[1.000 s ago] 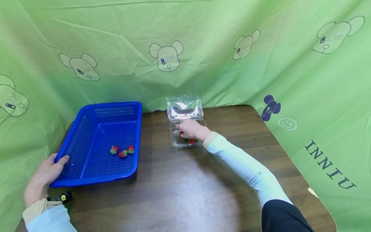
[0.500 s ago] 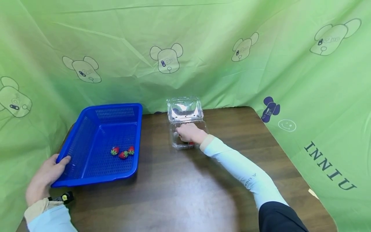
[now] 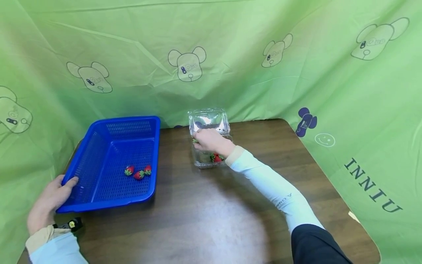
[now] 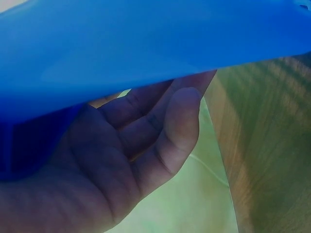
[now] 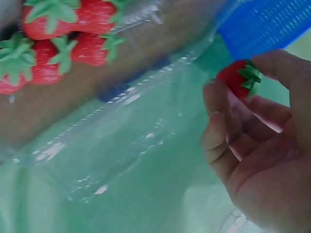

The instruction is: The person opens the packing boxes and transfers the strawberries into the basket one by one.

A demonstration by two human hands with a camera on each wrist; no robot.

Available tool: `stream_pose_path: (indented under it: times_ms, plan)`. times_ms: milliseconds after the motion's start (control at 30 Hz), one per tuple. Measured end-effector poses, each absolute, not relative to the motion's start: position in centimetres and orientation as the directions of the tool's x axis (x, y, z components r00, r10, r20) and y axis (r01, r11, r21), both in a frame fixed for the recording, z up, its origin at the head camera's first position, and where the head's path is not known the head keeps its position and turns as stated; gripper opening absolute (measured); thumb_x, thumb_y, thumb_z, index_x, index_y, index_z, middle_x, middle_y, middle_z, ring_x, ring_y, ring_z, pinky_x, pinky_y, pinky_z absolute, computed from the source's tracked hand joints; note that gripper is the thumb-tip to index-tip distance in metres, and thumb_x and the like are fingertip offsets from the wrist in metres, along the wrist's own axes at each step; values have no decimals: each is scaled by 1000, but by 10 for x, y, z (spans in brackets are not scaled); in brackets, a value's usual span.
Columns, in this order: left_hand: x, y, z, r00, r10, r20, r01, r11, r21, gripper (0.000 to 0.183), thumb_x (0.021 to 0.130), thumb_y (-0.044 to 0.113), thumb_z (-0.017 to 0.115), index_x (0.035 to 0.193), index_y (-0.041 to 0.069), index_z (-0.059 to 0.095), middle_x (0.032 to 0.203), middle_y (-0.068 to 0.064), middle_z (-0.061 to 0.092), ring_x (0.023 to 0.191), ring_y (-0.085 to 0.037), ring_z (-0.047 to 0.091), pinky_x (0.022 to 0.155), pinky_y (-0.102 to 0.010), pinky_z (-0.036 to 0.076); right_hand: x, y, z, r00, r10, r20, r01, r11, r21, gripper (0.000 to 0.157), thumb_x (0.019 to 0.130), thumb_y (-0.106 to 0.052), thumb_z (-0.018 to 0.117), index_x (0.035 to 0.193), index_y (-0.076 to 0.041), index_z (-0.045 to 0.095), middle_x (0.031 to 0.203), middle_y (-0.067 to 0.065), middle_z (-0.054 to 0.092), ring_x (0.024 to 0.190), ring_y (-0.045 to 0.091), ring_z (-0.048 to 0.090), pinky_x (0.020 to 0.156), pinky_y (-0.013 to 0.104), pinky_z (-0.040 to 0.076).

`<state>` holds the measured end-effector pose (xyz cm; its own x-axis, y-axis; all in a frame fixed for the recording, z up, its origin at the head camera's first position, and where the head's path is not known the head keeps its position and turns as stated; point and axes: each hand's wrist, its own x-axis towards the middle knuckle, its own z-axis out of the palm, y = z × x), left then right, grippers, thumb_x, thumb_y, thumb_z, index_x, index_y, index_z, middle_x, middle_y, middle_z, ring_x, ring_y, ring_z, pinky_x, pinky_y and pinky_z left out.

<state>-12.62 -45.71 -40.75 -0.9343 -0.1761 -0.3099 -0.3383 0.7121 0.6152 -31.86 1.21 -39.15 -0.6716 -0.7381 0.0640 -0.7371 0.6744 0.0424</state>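
My left hand (image 3: 49, 200) grips the near left corner of a blue plastic basket (image 3: 118, 148), thumb over the rim. In the left wrist view, its fingers (image 4: 182, 116) curl up beneath the basket's edge. Three red strawberries (image 3: 139, 175) with green leaves lie in the basket's near right part. Above the open clear plastic clamshell box (image 3: 202, 165), my right hand (image 3: 212, 140) pinches one strawberry (image 5: 234, 80) between thumb and fingers. Several more strawberries (image 5: 48, 58) sit inside the box, some of them hidden behind the hand in the head view.
The box's clear lid (image 3: 211, 119) stands raised at the back, near a green printed cloth (image 3: 138, 88) that hangs round the table. Brown wooden tabletop (image 3: 184, 205) shows between basket and box and in front of them.
My right hand dipped into the box, then rose and moved back toward the lid, now with a strawberry in its fingers. The left hand and basket have stayed put.
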Motion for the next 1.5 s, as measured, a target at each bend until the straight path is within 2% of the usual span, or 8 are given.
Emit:
stream_pose_path:
  times_ms: [233,433,500,767,967,1300,1433,1500]
  plan:
    - [-127,-456,-405,-934,-179,-311,-344,689,638,67,105,40,25,135,-19,26,100,-25,60,74,-12,59,62,-28,49,-311,-3,-384,-560,-797,227,-811,583,47,15,93,-25,61,101,-12,62,90,0,66,72,16,64,59,33,54]
    - [-131,-457,-402,-936,-176,-305,-335,712,617,68,105,39,25,135,-21,25,106,-35,57,76,-15,58,62,-27,47,-298,-20,-372,-449,-820,354,-876,482,5,18,93,-21,63,106,-10,58,87,2,64,65,16,60,57,32,52]
    - [-131,-457,-402,-939,-175,-296,-327,724,608,67,105,39,25,135,-21,25,104,-34,58,75,-15,58,62,-27,47,-295,-28,-369,-424,-822,382,-890,456,-6,18,93,-21,63,105,-10,57,87,3,64,64,16,59,57,32,51]
    - [-130,-458,-404,-942,-168,-291,-319,722,613,66,105,37,25,134,-22,26,99,-29,60,72,-14,59,61,-28,48,-285,-59,-363,-378,-819,432,-902,431,27,18,93,-24,61,106,-13,58,86,-1,65,65,13,59,54,31,50]
    - [-129,-460,-404,-932,-173,-317,-340,715,611,68,105,41,24,136,-20,25,99,-26,61,74,-15,59,62,-29,48,-272,-88,-362,-368,-849,379,-917,399,5,16,96,-28,57,107,-16,56,88,-4,63,69,10,57,58,29,50]
    - [-127,-462,-406,-930,-176,-323,-347,708,615,68,105,42,24,136,-19,26,98,-23,61,75,-14,59,62,-29,48,-249,-134,-370,-314,-924,218,-942,332,53,27,99,-31,54,121,-18,61,98,-4,67,81,10,62,66,26,49]
    - [-127,-460,-407,-932,-174,-317,-341,712,614,67,105,42,25,136,-18,27,98,-22,61,75,-14,58,62,-28,47,-244,-148,-376,-341,-935,95,-937,346,43,27,99,-33,55,121,-20,60,100,-5,68,84,9,63,65,27,48]
    - [-126,-459,-408,-932,-174,-318,-343,706,619,67,105,42,25,136,-18,27,98,-22,61,75,-14,59,62,-28,48,-241,-154,-379,-376,-926,17,-926,376,13,27,98,-34,56,123,-21,60,102,-7,68,89,8,63,69,29,47]
